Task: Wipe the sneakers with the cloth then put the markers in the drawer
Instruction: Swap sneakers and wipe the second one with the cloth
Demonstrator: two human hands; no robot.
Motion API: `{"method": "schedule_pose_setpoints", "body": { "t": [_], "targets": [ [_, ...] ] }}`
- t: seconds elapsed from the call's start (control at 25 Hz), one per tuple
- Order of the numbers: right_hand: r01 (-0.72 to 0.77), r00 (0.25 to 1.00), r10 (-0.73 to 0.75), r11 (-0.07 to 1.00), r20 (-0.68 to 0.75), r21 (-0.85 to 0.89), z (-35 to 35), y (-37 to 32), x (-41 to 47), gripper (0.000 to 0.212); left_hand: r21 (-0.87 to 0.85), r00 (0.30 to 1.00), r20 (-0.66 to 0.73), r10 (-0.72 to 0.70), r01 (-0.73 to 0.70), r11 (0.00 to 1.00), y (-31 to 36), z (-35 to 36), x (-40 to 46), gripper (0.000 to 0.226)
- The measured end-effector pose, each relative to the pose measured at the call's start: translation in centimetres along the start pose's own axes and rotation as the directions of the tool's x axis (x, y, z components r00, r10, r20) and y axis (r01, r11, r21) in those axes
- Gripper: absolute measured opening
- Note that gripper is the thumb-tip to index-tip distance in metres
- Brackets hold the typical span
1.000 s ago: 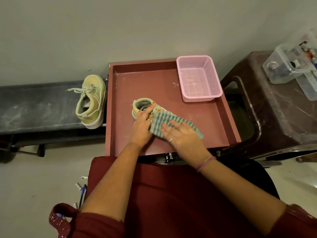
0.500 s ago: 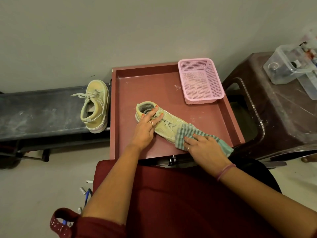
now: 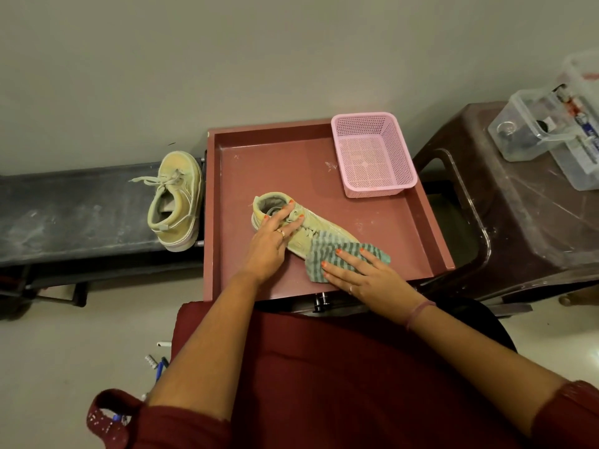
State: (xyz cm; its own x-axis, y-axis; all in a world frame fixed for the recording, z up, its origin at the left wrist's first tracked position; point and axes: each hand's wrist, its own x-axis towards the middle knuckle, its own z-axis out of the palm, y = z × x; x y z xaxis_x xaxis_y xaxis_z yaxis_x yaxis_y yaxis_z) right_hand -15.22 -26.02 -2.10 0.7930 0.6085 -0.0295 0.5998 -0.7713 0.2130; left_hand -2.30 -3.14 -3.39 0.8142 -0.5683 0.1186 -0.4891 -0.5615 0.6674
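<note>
Sneaker of pale green suede (image 3: pixel 311 230) lies inside your shallow maroon drawer (image 3: pixel 436 234), steadied at the collar by your left hand (image 3: pixel 270 244), fingers spread flat. Your right hand (image 3: pixel 366 273) presses the green striped cloth (image 3: pixel 324 257) flat on its toe. A pink mesh plastic basket (image 3: pixel 372 153) fills the far corner; bare floor lies between. The second pale green sneaker (image 3: pixel 176 199) rests on the dark desk (image 3: pixel 74 212), touching the drawer's wall.

Maroon sleeves (image 3: pixel 181 426), pink wristband (image 3: pixel 419 311), orange nails

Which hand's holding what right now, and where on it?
Left hand steadies the sneaker in the drawer at its collar and laces. Right hand presses flat on the striped cloth over the toe; no closed grip visible.
</note>
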Motion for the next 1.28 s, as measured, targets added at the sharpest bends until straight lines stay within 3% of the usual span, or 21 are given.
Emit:
{"method": "schedule_pose_setpoints", "body": {
  "t": [0.12,0.24,0.28,0.32,0.36,0.4,0.44,0.48,0.52,0.56,0.64,0.8,0.96,1.08,1.2,1.28],
  "targets": [
    [-0.019,0.998,0.015,0.997,0.062,0.070,-0.9,1.9,-2.9,0.073,-0.005,1.000,0.022,-0.015,0.015,1.000,0.1,0.0,0.0,0.041],
    [-0.262,0.961,0.275,0.940,-0.029,0.220,-1.3,3.5,-4.3,0.079,0.004,0.999,0.018,-0.031,0.031,1.000,0.1,0.0,-0.1,0.041],
    [-0.396,0.890,0.453,0.829,-0.057,0.394,-2.2,3.7,-4.2,0.076,0.018,0.999,0.026,-0.042,0.041,0.999,0.5,-0.2,0.0,0.042],
    [-0.520,0.754,0.656,0.621,-0.027,0.586,-2.7,4.0,-4.0,0.068,0.046,0.997,0.044,-0.060,0.058,0.997,0.9,-0.3,-0.1,0.044],
    [-0.590,0.573,0.816,0.343,0.080,0.731,-3.2,4.2,-3.6,0.061,0.087,0.994,0.072,-0.079,0.072,0.994,1.5,-0.4,-0.2,0.048],
    [-0.602,0.411,0.880,0.067,0.237,0.795,-3.7,4.3,-3.0,0.056,0.139,0.991,0.103,-0.091,0.076,0.987,2.0,-0.4,-0.5,0.056],
    [-0.576,0.300,0.887,-0.126,0.352,0.808,-3.6,4.2,-2.2,0.053,0.197,0.986,0.131,-0.100,0.073,0.978,2.4,-0.3,-0.9,0.067],
    [-0.532,0.252,0.859,-0.262,0.446,0.805,-3.4,3.8,-1.3,0.052,0.249,0.983,0.143,-0.112,0.073,0.966,2.6,0.0,-1.3,0.077],
    [-0.520,0.263,0.823,-0.318,0.503,0.793,-3.2,2.9,-0.1,0.052,0.284,0.983,0.137,-0.124,0.081,0.955,2.8,0.4,-1.6,0.084],
    [-0.541,0.304,0.777,-0.336,0.552,0.771,-3.2,1.4,1.1,0.056,0.301,0.983,0.121,-0.140,0.098,0.949,3.0,0.8,-1.6,0.088],
    [-0.671,0.385,0.732,-0.197,0.562,0.715,-2.0,-2.8,3.4,0.071,0.303,0.981,0.088,-0.171,0.137,0.943,3.2,1.2,-1.5,0.089],
    [-0.759,0.343,0.827,-0.034,0.444,0.650,-1.7,-9.1,4.9,0.083,0.297,0.979,0.062,-0.193,0.167,0.940,3.8,1.5,-1.6,0.090],
    [-0.779,0.458,0.789,0.133,0.410,0.613,-1.4,-6.1,3.3,0.086,0.253,0.981,0.019,-0.191,0.180,0.951,3.8,1.6,-1.6,0.087],
    [-0.755,0.577,0.635,0.174,0.514,0.632,-1.3,-0.3,3.6,0.082,0.251,0.977,0.019,-0.210,0.199,0.947,3.9,1.6,-1.5,0.087],
    [-0.788,0.554,0.642,0.201,0.530,0.581,-1.7,-1.7,4.0,0.086,0.254,0.976,0.008,-0.217,0.208,0.945,3.9,1.8,-1.5,0.087],
    [-0.781,0.536,0.730,0.237,0.424,0.578,-2.0,-6.3,3.9,0.090,0.245,0.979,-0.001,-0.203,0.197,0.949,3.8,1.9,-1.5,0.086]
  ]
}}
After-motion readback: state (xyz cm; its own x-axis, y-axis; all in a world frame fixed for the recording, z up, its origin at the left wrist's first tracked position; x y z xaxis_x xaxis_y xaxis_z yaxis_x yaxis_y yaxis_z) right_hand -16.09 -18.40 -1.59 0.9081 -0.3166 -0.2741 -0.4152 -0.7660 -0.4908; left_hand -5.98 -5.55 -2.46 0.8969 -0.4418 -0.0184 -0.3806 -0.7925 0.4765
